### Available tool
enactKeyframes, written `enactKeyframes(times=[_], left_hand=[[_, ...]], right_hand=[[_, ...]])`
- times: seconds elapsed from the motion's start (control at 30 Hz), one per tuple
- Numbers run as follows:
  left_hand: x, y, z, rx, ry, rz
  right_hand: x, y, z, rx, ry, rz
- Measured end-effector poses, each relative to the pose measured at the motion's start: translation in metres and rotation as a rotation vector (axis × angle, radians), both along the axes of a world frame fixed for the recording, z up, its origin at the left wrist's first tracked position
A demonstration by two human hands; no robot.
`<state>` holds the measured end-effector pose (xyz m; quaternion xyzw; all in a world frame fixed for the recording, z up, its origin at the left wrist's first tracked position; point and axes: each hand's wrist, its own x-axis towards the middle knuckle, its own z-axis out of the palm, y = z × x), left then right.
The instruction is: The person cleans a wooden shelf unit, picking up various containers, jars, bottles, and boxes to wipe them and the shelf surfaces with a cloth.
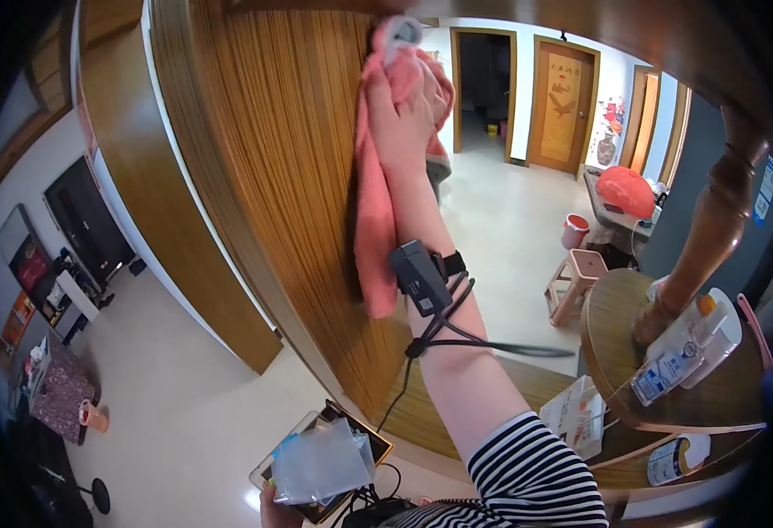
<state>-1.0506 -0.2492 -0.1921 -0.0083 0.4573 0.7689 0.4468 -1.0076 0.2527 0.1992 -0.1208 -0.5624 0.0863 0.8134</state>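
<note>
My right hand (402, 123) is raised high, its fingers closed over a pink towel (376, 238) against the side of a striped wooden cabinet panel (290, 158). One end of the towel hangs down along the panel. A whitish round patch with a grey middle (404, 33) shows at the top of the towel. Low at the left, my left hand (279, 509) grips the edge of a flat, dark thing with a gold rim (381, 449). Clear plastic bags (325, 462) lie on top of it. My left fingers are only partly visible.
A black device (422, 277) with a cable is strapped to my right wrist. At the right, a rounded wooden shelf (611, 352) with a turned post (712, 220) holds plastic bottles (668, 370). Beyond are a pink stool (576, 282) and a red bucket (575, 231).
</note>
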Motion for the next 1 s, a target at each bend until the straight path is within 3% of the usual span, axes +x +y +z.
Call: enactKeyframes(times=[0.1,0.13,0.17,0.2,0.23,0.3,0.33,0.4,0.5,0.53,0.67,0.73,0.83,0.9,1.0], left_hand=[[0.008,0.003,0.006,0.018,0.064,0.012],[0.007,0.003,0.004,0.012,0.093,0.031],[0.007,0.002,0.005,0.025,0.126,0.013],[0.012,0.002,0.013,0.014,0.123,0.018],[0.019,0.006,0.024,-0.004,0.096,0.006],[0.024,0.003,0.029,-0.032,0.099,-0.01],[0.02,-0.006,0.021,-0.048,0.075,-0.027],[0.028,-0.006,0.032,-0.056,0.066,0.035],[0.034,-0.005,0.039,-0.169,-0.031,0.084],[0.036,-0.007,0.037,-0.163,0.082,0.023],[0.046,0.007,0.05,-0.149,0.063,0.006],[0.042,0.011,0.048,-0.16,0.057,-0.021],[0.047,0.034,0.04,-0.083,0.056,-0.107],[0.059,0.059,0.044,-0.053,0.043,-0.124],[0.057,0.076,0.025,0.012,0.027,-0.191]], right_hand=[[0.006,0.03,-0.082,-0.067,-0.152,-0.196],[0.0,0.042,-0.127,-0.16,-0.118,-0.166],[0.01,0.043,-0.171,-0.256,-0.174,0.047],[0.02,0.038,-0.215,-0.471,-0.186,0.303],[0.024,0.039,-0.267,-0.636,-0.269,0.34],[0.043,0.004,-0.367,-1.066,-0.666,0.04],[0.054,-0.016,-0.401,-1.119,-0.687,0.05],[0.077,-0.066,-0.464,-0.663,-0.913,-0.251],[0.075,-0.124,-0.475,-0.717,-0.961,-0.156],[0.078,-0.144,-0.47,-0.714,-0.979,-0.099],[0.103,-0.202,-0.468,-0.539,-1.102,0.163],[0.124,-0.215,-0.481,-0.344,-1.167,0.119],[0.18,-0.22,-0.459,-0.331,-1.173,0.087],[0.215,-0.202,-0.464,-0.543,-1.1,0.053],[0.243,-0.156,-0.467,-0.709,-1.074,-0.259]])
